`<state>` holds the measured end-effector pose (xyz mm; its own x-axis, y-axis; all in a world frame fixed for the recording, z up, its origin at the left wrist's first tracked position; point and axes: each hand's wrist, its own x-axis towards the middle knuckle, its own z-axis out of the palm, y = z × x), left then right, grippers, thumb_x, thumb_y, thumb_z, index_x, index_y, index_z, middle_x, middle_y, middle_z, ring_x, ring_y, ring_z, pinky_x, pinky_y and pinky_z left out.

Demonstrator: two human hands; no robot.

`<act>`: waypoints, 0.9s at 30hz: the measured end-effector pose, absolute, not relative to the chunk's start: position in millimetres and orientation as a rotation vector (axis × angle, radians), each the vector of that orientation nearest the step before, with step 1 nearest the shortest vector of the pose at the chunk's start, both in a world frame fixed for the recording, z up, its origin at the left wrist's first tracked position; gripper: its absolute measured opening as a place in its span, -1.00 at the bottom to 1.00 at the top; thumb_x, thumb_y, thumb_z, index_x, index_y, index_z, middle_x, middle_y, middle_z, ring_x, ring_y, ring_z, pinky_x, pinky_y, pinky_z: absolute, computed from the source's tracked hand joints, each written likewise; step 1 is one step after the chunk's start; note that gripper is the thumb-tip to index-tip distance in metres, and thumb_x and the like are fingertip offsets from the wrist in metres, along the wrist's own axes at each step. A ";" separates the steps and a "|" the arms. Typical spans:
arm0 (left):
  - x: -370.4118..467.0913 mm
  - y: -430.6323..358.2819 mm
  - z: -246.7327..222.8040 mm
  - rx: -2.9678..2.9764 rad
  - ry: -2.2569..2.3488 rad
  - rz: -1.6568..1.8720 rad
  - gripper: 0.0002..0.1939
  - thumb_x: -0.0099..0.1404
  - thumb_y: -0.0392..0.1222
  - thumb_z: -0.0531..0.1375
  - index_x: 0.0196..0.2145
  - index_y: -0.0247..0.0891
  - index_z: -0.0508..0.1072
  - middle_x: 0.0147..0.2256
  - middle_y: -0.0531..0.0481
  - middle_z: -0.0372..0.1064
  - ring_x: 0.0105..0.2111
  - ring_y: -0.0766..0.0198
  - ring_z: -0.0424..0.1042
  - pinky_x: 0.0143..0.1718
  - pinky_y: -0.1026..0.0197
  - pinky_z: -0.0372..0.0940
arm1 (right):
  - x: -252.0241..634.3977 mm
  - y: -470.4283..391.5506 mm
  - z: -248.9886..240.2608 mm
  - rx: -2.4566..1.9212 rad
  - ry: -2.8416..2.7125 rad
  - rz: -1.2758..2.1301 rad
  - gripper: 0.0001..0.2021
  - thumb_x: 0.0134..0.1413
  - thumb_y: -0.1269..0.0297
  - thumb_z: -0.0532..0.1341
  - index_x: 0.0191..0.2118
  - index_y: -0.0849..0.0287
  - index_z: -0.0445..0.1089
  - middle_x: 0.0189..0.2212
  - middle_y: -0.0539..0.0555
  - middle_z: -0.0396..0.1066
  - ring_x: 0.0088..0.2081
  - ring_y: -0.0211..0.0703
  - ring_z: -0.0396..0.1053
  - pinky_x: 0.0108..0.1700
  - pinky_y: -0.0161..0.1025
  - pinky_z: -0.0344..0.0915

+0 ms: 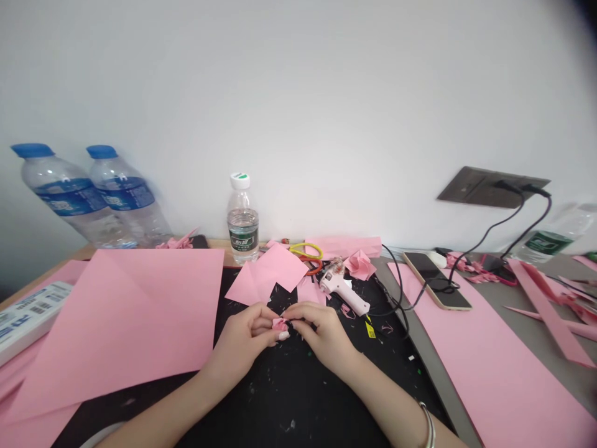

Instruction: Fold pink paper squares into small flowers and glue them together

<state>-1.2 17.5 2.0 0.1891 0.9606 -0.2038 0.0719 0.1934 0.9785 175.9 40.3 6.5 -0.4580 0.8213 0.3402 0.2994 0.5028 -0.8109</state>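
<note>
Over the black mat, my left hand pinches a small folded piece of pink paper between thumb and fingers. My right hand is closed too, its thumb and fingertips at the right side of the same piece. Fingers cover much of the folded paper, so its full shape is hidden. Just beyond the hands lie square pink sheets. A folded pink paper flower sits behind a pale pink glue gun, right of my hands.
Large pink sheets cover the left side, beside a white box. A water bottle stands near the wall. Scissors with yellow and orange handles lie behind the squares. Cables run from the wall socket past a phone.
</note>
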 end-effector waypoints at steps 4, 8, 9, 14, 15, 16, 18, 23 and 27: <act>-0.8 17.3 1.8 1.191 1.200 0.893 -0.82 0.05 -0.18 0.30 -0.44 -0.25 0.36 -0.50 0.07 0.46 -0.41 0.26 0.44 -0.38 0.28 0.29 | 176.1 37.9 8.5 -0.908 -2.037 0.887 -0.81 0.13 0.52 0.11 -0.29 0.19 0.45 -0.32 0.09 0.47 -0.26 -0.19 0.41 -0.18 -0.27 0.34; 0.4 17.3 0.2 1.195 1.208 0.873 -0.81 0.04 -0.17 0.30 -0.46 -0.25 0.33 -0.49 0.06 0.47 -0.42 0.24 0.45 -0.38 0.25 0.31 | 176.3 36.6 11.2 -0.871 -2.083 0.883 -0.80 0.16 0.51 0.06 -0.29 0.20 0.42 -0.32 0.11 0.44 -0.25 -0.18 0.39 -0.19 -0.26 0.32; 0.7 17.3 0.0 1.199 1.208 0.874 -0.80 0.04 -0.17 0.30 -0.46 -0.25 0.33 -0.50 0.05 0.46 -0.43 0.24 0.45 -0.38 0.24 0.31 | 176.3 36.5 11.5 -0.871 -2.089 0.881 -0.80 0.16 0.51 0.06 -0.29 0.19 0.42 -0.32 0.11 0.44 -0.25 -0.18 0.38 -0.18 -0.25 0.32; 0.7 19.2 2.6 1.160 1.164 0.896 -0.80 0.09 -0.15 0.27 -0.42 -0.25 0.30 -0.50 0.04 0.46 -0.43 0.23 0.46 -0.44 0.26 0.28 | 174.7 36.3 7.6 -0.939 -2.022 0.851 -0.79 0.11 0.54 0.08 -0.23 0.15 0.39 -0.28 0.08 0.43 -0.26 -0.21 0.37 -0.20 -0.27 0.31; 0.4 19.8 3.7 1.145 1.157 0.909 -0.79 0.10 -0.14 0.27 -0.42 -0.25 0.30 -0.50 0.05 0.45 -0.44 0.24 0.45 -0.46 0.29 0.25 | 174.3 36.0 6.1 -0.968 -1.996 0.843 -0.77 0.09 0.55 0.08 -0.19 0.14 0.37 -0.26 0.07 0.41 -0.28 -0.22 0.36 -0.24 -0.29 0.31; 0.1 20.3 4.8 1.127 1.152 0.928 -0.79 0.11 -0.13 0.27 -0.42 -0.25 0.29 -0.51 0.06 0.44 -0.44 0.25 0.43 -0.48 0.31 0.22 | 173.8 35.6 4.6 -1.000 -1.968 0.838 -0.75 0.07 0.55 0.08 -0.16 0.14 0.35 -0.26 0.07 0.39 -0.31 -0.23 0.35 -0.28 -0.30 0.31; -0.5 20.7 7.2 1.074 1.134 0.971 -0.78 0.10 -0.14 0.28 -0.42 -0.25 0.29 -0.49 0.09 0.43 -0.43 0.31 0.39 -0.46 0.35 0.17 | 173.1 34.4 2.6 -1.052 -1.912 0.848 -0.75 0.06 0.54 0.08 -0.15 0.14 0.31 -0.31 0.05 0.36 -0.36 -0.24 0.33 -0.37 -0.33 0.28; 0.8 17.5 12.9 0.944 1.008 0.987 -0.82 0.17 -0.12 0.25 -0.35 -0.22 0.32 -0.42 0.11 0.40 -0.36 0.37 0.30 -0.36 0.39 0.12 | 172.0 29.6 3.8 -1.021 -1.896 0.894 -0.85 0.05 0.52 0.10 -0.26 0.15 0.25 -0.41 -0.01 0.28 -0.45 -0.27 0.25 -0.45 -0.36 0.20; 3.4 14.9 14.4 0.950 0.931 0.975 -0.82 0.18 -0.14 0.24 -0.28 -0.21 0.35 -0.45 0.14 0.32 -0.41 0.40 0.23 -0.39 0.39 0.11 | 171.8 27.6 4.9 -0.992 -1.914 0.849 -0.86 0.05 0.54 0.08 -0.30 0.16 0.24 -0.44 -0.02 0.23 -0.46 -0.27 0.20 -0.43 -0.34 0.17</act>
<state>3.4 14.9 14.4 0.2797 0.9399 -0.1957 -0.2385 0.2655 0.9341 171.8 27.6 4.9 -0.3712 0.8629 0.3431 0.3247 0.4667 -0.8226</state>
